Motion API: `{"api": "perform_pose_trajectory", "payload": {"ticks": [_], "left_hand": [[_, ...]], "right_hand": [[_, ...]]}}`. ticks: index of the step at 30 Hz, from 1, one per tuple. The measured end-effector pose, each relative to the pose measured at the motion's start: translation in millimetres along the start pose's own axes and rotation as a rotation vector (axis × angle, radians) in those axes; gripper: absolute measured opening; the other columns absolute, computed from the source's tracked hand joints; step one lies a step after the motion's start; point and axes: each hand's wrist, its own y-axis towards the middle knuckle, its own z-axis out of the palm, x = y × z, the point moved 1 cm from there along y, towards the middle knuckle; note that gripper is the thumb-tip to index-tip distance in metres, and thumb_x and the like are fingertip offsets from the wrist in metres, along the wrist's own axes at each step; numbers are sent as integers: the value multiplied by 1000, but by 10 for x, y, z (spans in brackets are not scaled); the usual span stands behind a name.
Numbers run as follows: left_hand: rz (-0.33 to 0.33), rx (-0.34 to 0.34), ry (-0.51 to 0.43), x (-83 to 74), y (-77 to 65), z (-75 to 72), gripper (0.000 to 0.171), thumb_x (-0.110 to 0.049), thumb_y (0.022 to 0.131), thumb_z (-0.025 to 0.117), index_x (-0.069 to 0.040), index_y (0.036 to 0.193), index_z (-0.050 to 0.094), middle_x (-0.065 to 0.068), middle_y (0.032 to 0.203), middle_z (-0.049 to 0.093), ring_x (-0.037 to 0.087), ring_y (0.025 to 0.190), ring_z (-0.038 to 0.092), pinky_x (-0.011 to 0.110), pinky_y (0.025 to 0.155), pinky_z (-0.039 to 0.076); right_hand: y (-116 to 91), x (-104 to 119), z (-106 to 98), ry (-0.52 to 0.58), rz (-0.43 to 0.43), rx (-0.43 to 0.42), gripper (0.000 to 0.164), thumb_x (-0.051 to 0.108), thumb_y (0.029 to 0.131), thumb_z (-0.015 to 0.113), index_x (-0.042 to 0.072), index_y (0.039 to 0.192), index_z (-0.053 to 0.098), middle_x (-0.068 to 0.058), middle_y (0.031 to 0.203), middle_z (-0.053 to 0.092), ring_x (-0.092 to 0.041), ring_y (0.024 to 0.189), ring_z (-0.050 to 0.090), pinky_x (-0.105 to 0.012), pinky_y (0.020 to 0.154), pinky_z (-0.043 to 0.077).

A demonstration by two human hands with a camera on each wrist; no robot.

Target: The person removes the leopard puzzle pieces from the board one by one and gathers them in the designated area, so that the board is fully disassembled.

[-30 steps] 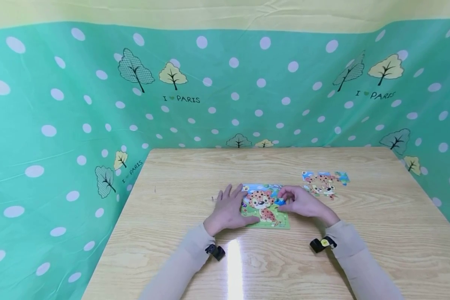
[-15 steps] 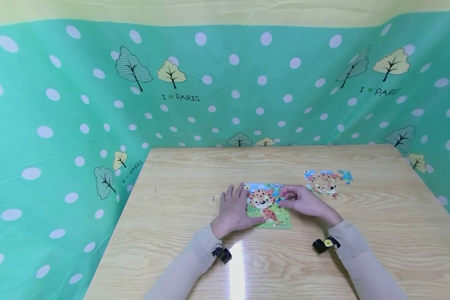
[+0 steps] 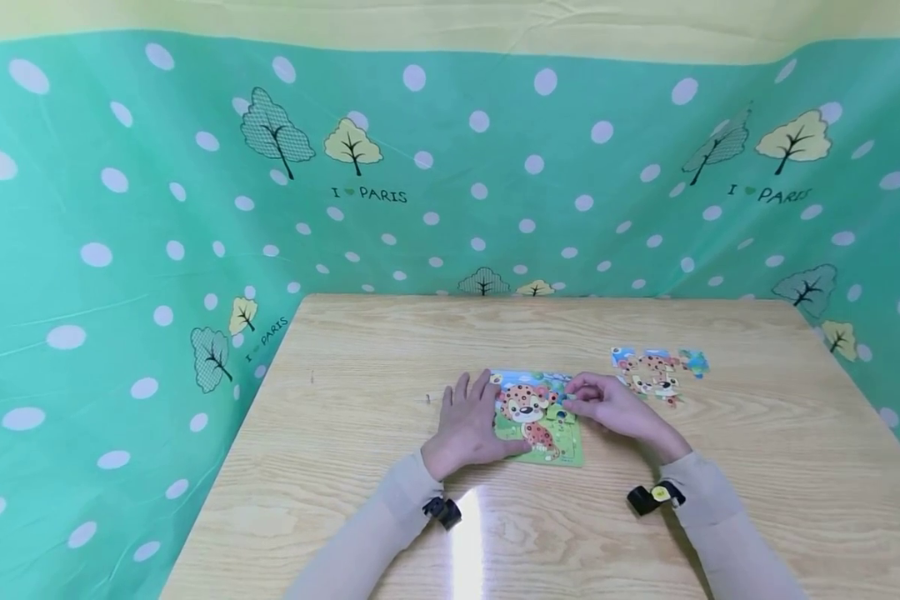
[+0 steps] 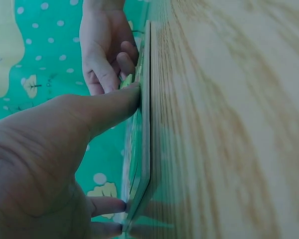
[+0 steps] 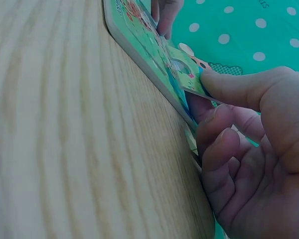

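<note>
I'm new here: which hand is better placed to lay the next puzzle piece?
Likely the right hand: it pinches a puzzle piece at the right of the board, while the left hand rests on its left.

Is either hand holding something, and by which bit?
Yes! The grip of the right hand pinches a green puzzle piece by the edge nearest that hand. The left hand just touches the puzzle board.
</note>
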Motion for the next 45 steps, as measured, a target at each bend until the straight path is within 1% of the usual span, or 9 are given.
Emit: {"api": "perform_pose_trajectory", "payload": {"ticks": [6,14,17,24,29,33,36,42,45], "left_hand": [[-6,-1,-19,12,18,13,105,-73,81,78,-11,159,46,11,178,23,44,164,16,68,132,15],[3,7,-13,12,10,12,105,-76,82,76,-13,160,45,11,179,22,44,165,15,68,132,15],[7,5,-10,12,8,10,105,-76,82,76,-14,160,45,11,179,22,44,165,15,68,132,15],[22,-5,-8,7,0,4,104,-74,82,77,-14,161,45,12,178,23,46,164,16,70,131,16],[40,0,9,0,-5,6,101,-73,83,76,-19,163,45,15,178,23,49,163,16,72,129,17],[48,9,-6,-2,-8,-1,95,-72,85,76,-25,163,47,16,178,22,51,163,14,74,129,15],[53,15,-12,-2,-7,0,92,-72,86,75,-29,162,48,17,178,21,52,163,13,75,129,14],[59,14,-27,0,-18,0,89,-72,86,75,-31,161,49,16,178,19,51,163,11,74,129,13],[83,10,2,-4,-31,5,84,-71,88,74,-33,160,51,17,178,20,48,164,13,72,130,13]], "right_hand": [[24,25,-31,3,-2,-8,30,23,102,73,4,123,66,-5,82,63,-11,57,50,-23,50,43],[27,-67,-71,28,21,-59,33,23,102,73,3,127,66,-4,81,65,-11,55,51,-24,48,44],[12,-85,-106,26,15,-76,36,25,102,73,3,129,66,-6,81,65,-11,55,50,-25,48,43],[-36,-99,-189,22,32,-140,41,30,100,75,4,131,66,-13,92,71,-11,57,52,-26,47,44],[-96,-105,-224,14,54,-174,40,31,101,75,5,130,67,-13,96,71,-12,58,52,-26,47,44],[-133,-103,-250,10,61,-190,41,33,101,75,5,130,67,-13,96,70,-12,59,53,-27,49,45],[-150,-113,-265,14,56,-198,41,32,101,75,4,130,67,-13,96,70,-12,60,53,-27,51,46],[-184,-135,-296,15,56,-200,40,31,102,74,4,131,66,-14,97,69,-12,61,53,-27,53,47],[-194,-149,-304,9,64,-205,40,33,102,74,5,130,67,-12,96,70,-12,61,54,-27,52,47]]}}
